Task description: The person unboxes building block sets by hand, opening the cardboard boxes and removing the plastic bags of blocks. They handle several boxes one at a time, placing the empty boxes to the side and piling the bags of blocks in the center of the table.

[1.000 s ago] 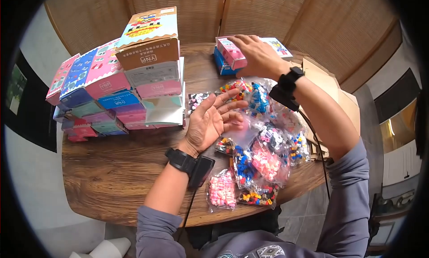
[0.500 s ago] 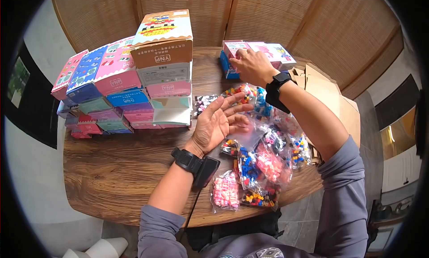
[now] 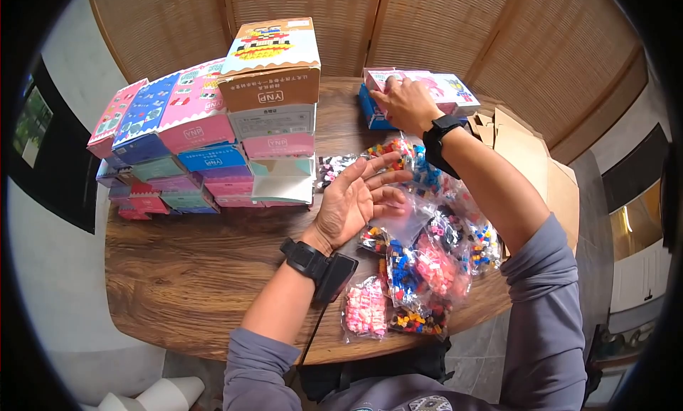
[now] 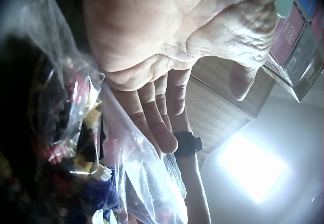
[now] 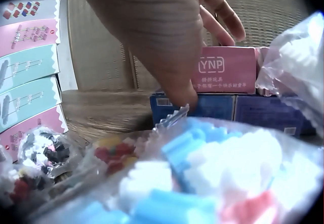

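Observation:
My left hand (image 3: 346, 208) is held palm up, fingers loosely bent, holding nothing, over clear bags of small coloured bricks (image 3: 434, 265). In the left wrist view, that hand's fingers (image 4: 162, 133) hang beside a clear plastic bag (image 4: 144, 171). At the back of the table my right hand (image 3: 409, 105) rests at a pink box (image 3: 447, 91), stacked on a blue box (image 3: 371, 111). The right wrist view shows the thumb of the right hand (image 5: 167, 41) low against the blue box (image 5: 210, 107), the other fingers above and behind the pink box (image 5: 230, 72).
A tall stack of coloured boxes (image 3: 206, 151) stands at the left. Flattened brown cardboard (image 3: 523, 151) lies at the right, near my right forearm. A bag of pink bricks (image 3: 366, 308) lies near the table's front edge (image 3: 341, 354). Woven panels (image 3: 441, 34) stand behind the table.
My right hand has come down onto the pink box, its fingers more bent than before. My left hand keeps its palm-up pose. The head view has shifted slightly, moving the whole scene rightward.

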The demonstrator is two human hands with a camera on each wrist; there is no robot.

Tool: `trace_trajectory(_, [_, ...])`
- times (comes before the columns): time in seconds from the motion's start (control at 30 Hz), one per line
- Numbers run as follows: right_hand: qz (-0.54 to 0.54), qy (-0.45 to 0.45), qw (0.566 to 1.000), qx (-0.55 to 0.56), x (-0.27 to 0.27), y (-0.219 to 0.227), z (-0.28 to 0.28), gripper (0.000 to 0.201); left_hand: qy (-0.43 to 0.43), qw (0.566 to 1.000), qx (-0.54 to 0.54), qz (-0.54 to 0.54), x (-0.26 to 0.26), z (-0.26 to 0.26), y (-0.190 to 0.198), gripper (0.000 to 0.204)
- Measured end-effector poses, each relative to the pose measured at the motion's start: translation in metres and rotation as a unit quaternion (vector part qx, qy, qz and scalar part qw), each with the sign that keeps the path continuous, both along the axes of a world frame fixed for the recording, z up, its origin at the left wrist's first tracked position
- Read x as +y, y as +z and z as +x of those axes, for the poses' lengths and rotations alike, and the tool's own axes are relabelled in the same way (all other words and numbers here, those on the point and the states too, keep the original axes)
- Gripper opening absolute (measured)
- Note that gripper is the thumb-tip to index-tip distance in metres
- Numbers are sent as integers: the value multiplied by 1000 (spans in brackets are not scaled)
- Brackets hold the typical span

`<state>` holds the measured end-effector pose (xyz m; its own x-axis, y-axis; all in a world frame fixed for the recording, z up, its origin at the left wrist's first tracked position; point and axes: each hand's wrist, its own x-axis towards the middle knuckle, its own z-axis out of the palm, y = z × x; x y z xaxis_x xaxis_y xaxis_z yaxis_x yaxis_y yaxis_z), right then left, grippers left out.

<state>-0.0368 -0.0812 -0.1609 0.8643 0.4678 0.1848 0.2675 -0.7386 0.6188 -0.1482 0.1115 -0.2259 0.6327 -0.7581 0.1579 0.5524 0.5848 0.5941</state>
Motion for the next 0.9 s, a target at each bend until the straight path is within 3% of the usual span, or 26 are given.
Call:
trace_trajectory(0.07, [-17, 1, 1000, 4, 3, 0, -2, 33, 0, 1000, -1, 0, 0, 0, 0, 79])
trace_trajectory(0.3, [120, 65, 989, -57, -3, 27, -27, 37, 4, 1000, 0, 4, 1, -1, 0, 79])
trace_trajectory(0.4, [189, 136, 966, -109, -1, 50, -61, 35, 14, 1000, -6, 10, 1, -2, 1, 79])
trace_trajectory(0.57, [218, 140, 959, -119, 15, 77, -147, 42, 20, 999, -10, -27, 1, -4, 3, 75])
trace_trajectory(0.7, [229, 151, 956, -100, 28, 64, -198, 52, 31, 998, -2, -62, 0, -6, -3, 73])
trace_trajectory(0.8, [217, 142, 966, -13, 39, 57, -219, 50, 45, 998, 1, -50, -1, -9, 0, 75])
trace_trajectory(0.9, [129, 222, 966, -15, 36, 51, -219, 53, 65, 997, -33, -8, 3, -11, 6, 76])
